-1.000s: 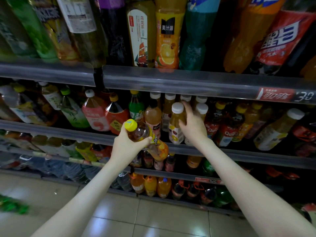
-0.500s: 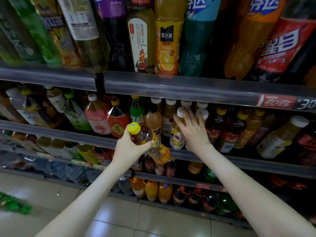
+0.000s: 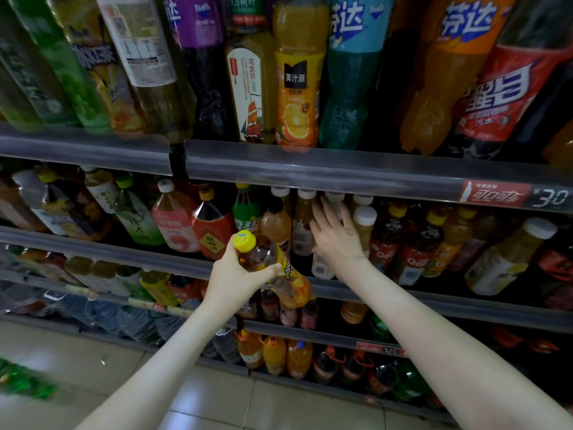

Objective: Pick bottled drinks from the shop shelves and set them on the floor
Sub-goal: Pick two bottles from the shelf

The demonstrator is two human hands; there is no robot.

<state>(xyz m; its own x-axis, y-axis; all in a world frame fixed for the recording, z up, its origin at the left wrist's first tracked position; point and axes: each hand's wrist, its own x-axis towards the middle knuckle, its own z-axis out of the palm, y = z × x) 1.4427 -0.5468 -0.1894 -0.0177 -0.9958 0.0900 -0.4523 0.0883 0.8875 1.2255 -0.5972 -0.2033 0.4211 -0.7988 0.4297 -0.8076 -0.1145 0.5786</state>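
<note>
Our left hand (image 3: 235, 274) is wrapped round the shoulder of a yellow-capped bottle (image 3: 263, 259), held tilted just in front of the middle shelf (image 3: 434, 304). Our right hand (image 3: 336, 243) lies with straight, spread fingers against a white-capped bottle (image 3: 322, 267) standing on that shelf, not yet closed on it. To take it well, we judge we should curl fingers and thumb round its body below the cap, lift it clear of its close neighbours and the rail, then lower both bottles to the floor (image 3: 279, 405).
</note>
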